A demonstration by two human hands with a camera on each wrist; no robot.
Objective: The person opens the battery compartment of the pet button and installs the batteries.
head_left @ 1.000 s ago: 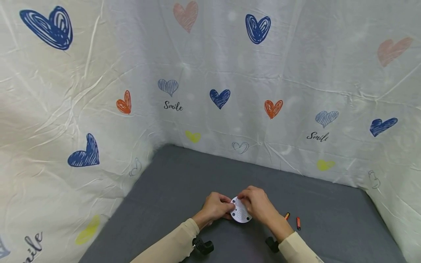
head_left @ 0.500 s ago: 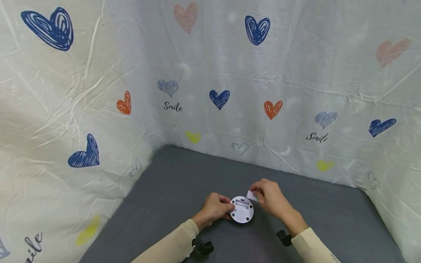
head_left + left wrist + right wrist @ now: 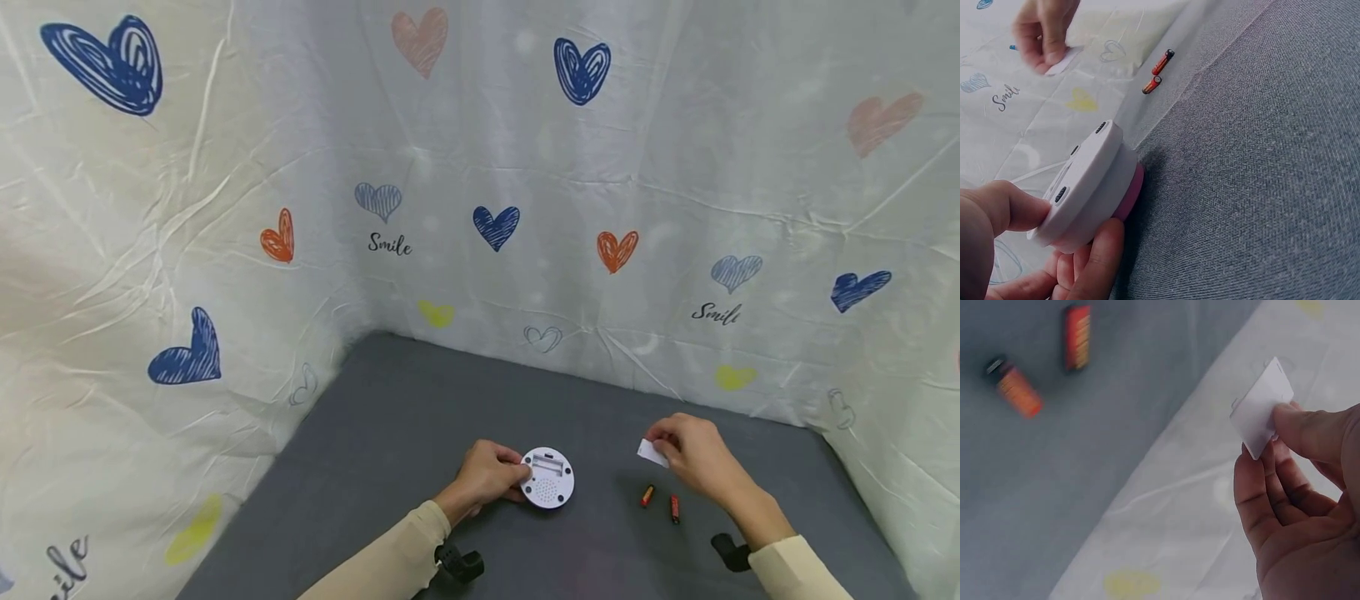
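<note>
My left hand (image 3: 486, 477) grips the edge of a round white battery-powered device (image 3: 548, 492), thumb on its upper face and fingers beneath. That face shows an uncovered battery compartment, a patch of small holes and dark round feet; a pink band rings the lower side in the left wrist view. Away to the right, my right hand (image 3: 697, 454) pinches a small white battery cover (image 3: 1264, 409) between thumb and fingers, held up above the table. Below that hand lie two red-and-black batteries, one (image 3: 647, 496) tilted, the other (image 3: 675, 509) closer to upright in the head view.
A dark grey cloth-covered table (image 3: 450, 392) lies under both hands. Behind and beside it hangs a white curtain (image 3: 435, 275) printed with hearts and the word Smile. Each wrist carries a black strapped camera (image 3: 461, 564).
The right hand has lifted the battery cover off the device and carried it to the right, past the batteries. The compartment is now exposed. The left hand keeps its hold on the device.
</note>
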